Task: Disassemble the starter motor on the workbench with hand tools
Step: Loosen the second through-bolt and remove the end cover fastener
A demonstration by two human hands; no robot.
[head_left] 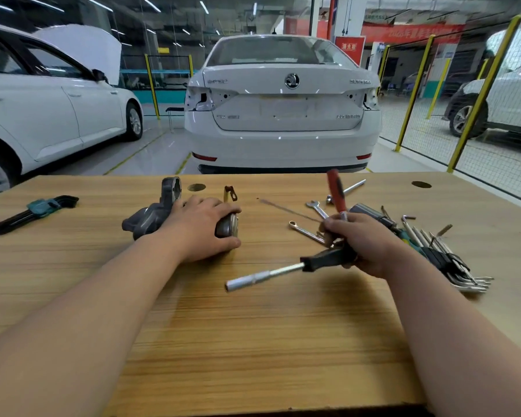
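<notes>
Gripping starter motor (151,219) with left hand (203,228), right hand (364,245) clutching nut driver (283,269) and red screwdriver (335,189)

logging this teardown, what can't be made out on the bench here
1. Middle of the grey metal starter motor: head view, covered by the left hand.
2. Tip of the red-handled screwdriver: head view, hidden by the right hand, which also holds a black-handled nut driver.
3. The small brown bracket behind the motor: head view, too small to identify.

"SUPERB" badge (360,81) on white car (283,139) boot.
</notes>
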